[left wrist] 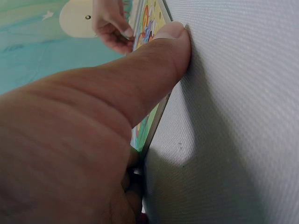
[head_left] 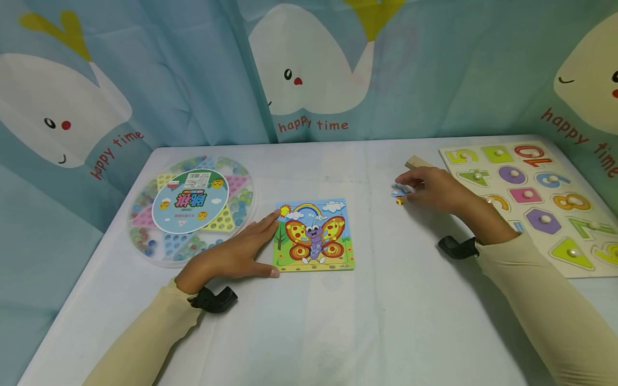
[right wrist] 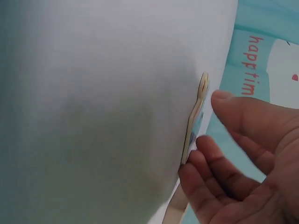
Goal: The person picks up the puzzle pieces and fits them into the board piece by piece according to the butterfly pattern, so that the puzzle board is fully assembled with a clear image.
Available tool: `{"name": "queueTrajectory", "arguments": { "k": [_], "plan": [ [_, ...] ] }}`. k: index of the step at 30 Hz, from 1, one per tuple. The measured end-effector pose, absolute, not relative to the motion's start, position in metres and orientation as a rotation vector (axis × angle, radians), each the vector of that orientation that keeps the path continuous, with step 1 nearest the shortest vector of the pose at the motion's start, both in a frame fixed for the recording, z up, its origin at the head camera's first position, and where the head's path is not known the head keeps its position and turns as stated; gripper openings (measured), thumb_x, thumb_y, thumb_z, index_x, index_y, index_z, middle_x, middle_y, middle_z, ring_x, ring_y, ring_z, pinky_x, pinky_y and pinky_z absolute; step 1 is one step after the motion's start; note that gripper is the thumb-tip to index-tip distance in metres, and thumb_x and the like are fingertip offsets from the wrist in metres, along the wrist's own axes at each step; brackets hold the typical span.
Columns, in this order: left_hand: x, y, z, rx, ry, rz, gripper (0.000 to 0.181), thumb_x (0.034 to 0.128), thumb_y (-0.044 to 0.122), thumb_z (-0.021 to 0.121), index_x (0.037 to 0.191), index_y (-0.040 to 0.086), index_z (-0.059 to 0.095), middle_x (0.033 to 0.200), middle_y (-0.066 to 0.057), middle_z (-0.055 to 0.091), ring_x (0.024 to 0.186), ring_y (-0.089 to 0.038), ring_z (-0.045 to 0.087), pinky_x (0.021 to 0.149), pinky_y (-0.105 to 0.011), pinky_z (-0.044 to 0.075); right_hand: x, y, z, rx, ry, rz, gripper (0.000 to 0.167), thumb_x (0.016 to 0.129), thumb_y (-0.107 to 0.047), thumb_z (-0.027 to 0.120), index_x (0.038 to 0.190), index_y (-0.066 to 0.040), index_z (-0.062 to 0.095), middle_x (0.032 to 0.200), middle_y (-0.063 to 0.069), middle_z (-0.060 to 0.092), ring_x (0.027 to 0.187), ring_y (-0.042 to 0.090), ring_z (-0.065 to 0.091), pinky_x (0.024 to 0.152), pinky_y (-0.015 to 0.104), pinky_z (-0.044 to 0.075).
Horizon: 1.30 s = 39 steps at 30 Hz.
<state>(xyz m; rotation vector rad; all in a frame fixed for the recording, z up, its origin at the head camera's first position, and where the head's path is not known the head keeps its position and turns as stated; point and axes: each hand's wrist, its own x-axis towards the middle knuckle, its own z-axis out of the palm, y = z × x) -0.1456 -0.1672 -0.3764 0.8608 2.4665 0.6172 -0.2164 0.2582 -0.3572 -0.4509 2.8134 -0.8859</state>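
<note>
A square butterfly jigsaw puzzle [head_left: 315, 236] lies flat on the white table. My left hand [head_left: 241, 249] rests at its left side with fingers stretched out; the thumb [left wrist: 170, 35] lies by the board's near-left corner. Farther right, my right hand [head_left: 434, 187] reaches down at a small flat puzzle piece [head_left: 399, 193], blue with a bit of red and yellow. In the right wrist view this piece [right wrist: 194, 121] shows edge-on, low at the table. Fingertips touch its lower end, while the thumb stands apart from the fingers, close to the upper end.
A round Chinese checkers box [head_left: 190, 201] with marbles sits left, close to the left hand. The number-and-shape peg board [head_left: 528, 195] lies under the right forearm's far side. A small wooden block [head_left: 417, 162] is just beyond the right hand. A curtain [head_left: 203, 69] hangs behind.
</note>
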Motion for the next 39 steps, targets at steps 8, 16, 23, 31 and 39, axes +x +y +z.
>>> {"name": "queueTrajectory", "arguments": {
  "k": [8, 16, 23, 31, 39],
  "plan": [
    [-0.146, -0.167, -0.375, 0.851, 2.467, 0.604, 0.107, 0.0822, 0.047, 0.075, 0.156, 0.004, 0.010, 0.162, 0.000, -0.008, 0.147, -0.023, 0.001, 0.118, -0.041, 0.005, -0.220, 0.250, -0.360, -0.412, 2.853, -0.748, 0.043, 0.082, -0.004, 0.073, 0.121, 0.010, 0.062, 0.109, 0.024, 0.061, 0.094, 0.032, 0.048, 0.081, 0.045, 0.043],
    [-0.147, -0.166, -0.375, 0.863, 2.468, 0.602, 0.107, 0.0825, 0.046, 0.075, 0.155, 0.003, 0.010, 0.162, -0.001, -0.007, 0.147, -0.022, 0.001, 0.118, -0.040, 0.005, -0.216, 0.247, -0.359, -0.428, 2.851, -0.731, 0.046, 0.083, 0.001, 0.068, 0.126, 0.013, 0.057, 0.118, 0.033, 0.053, 0.102, 0.038, 0.049, 0.086, 0.051, 0.042],
    [-0.146, -0.166, -0.376, 0.853, 2.469, 0.606, 0.107, 0.0826, 0.045, 0.076, 0.155, 0.004, 0.010, 0.162, -0.001, -0.007, 0.147, -0.023, 0.001, 0.118, -0.040, 0.004, -0.214, 0.244, -0.356, -0.486, 2.899, -0.772, 0.033, 0.083, 0.004, 0.065, 0.116, 0.008, 0.066, 0.090, 0.016, 0.055, 0.083, 0.028, 0.046, 0.067, 0.038, 0.040],
    [-0.146, -0.166, -0.376, 0.853, 2.467, 0.616, 0.107, 0.0823, 0.046, 0.075, 0.155, 0.004, 0.010, 0.162, 0.001, -0.007, 0.147, -0.023, 0.001, 0.118, -0.041, 0.005, -0.212, 0.247, -0.349, -0.447, 2.861, -0.912, 0.028, 0.088, 0.005, 0.063, 0.115, 0.008, 0.065, 0.106, 0.021, 0.062, 0.093, 0.031, 0.057, 0.076, 0.034, 0.048],
    [-0.146, -0.167, -0.377, 0.863, 2.470, 0.611, 0.107, 0.0824, 0.047, 0.075, 0.155, 0.003, 0.010, 0.162, 0.000, -0.007, 0.147, -0.024, 0.002, 0.118, -0.042, 0.005, -0.208, 0.247, -0.343, -0.441, 2.795, -0.980, 0.023, 0.091, 0.000, 0.064, 0.113, 0.003, 0.070, 0.114, 0.020, 0.066, 0.092, 0.025, 0.055, 0.062, 0.022, 0.044]
  ]
}}
